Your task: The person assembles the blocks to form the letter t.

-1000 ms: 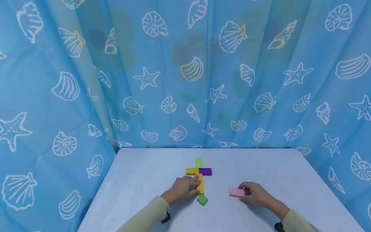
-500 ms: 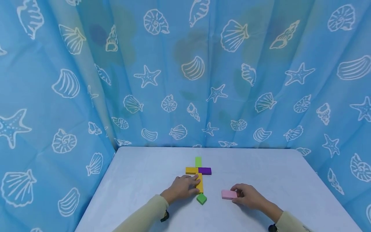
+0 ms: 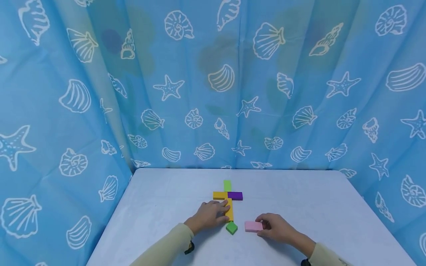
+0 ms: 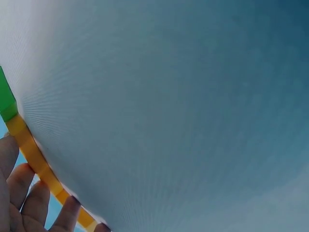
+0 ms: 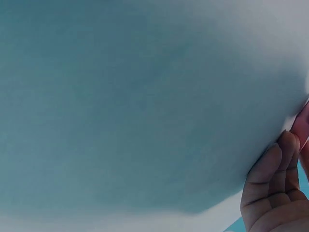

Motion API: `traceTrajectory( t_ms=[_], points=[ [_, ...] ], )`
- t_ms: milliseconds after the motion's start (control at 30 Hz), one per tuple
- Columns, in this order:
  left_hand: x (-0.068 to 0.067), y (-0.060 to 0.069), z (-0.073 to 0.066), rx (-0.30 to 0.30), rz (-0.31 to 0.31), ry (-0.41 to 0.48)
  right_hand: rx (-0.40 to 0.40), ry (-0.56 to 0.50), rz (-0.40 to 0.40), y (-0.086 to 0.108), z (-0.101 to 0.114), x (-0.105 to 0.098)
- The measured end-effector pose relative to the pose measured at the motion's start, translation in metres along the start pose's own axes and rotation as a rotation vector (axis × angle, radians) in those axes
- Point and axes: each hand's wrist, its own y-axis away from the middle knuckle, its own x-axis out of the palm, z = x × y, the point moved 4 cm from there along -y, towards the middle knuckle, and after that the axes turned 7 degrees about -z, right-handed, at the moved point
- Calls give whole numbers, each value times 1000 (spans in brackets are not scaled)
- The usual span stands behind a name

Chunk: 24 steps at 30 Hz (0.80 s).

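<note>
My left hand rests against the long yellow block lying lengthwise on the table; in the left wrist view its fairly straight fingers touch that block's side. At the block's near end sits a green block, turned cornerwise. Beyond its far end, an orange-yellow block and a purple block lie end to end crosswise, with a light green block behind them. To the right, my right hand pinches a pink block by its right end; the right wrist view catches only its edge.
A white-covered table carries all the blocks. Behind it and along the sides hangs a blue curtain printed with white shells and starfish.
My right hand has moved left with the pink block, bringing it nearer the green block. The left hand stays on the long yellow block.
</note>
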Motion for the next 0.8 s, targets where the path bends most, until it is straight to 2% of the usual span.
traceTrajectory(
  t_ms=[267, 800],
  points=[
    [0, 0, -1, -6, -8, 17, 12, 8, 23, -5, 6, 7],
    [2, 1, 0, 8, -9, 11, -31, 13, 34, -7, 15, 13]
  ],
)
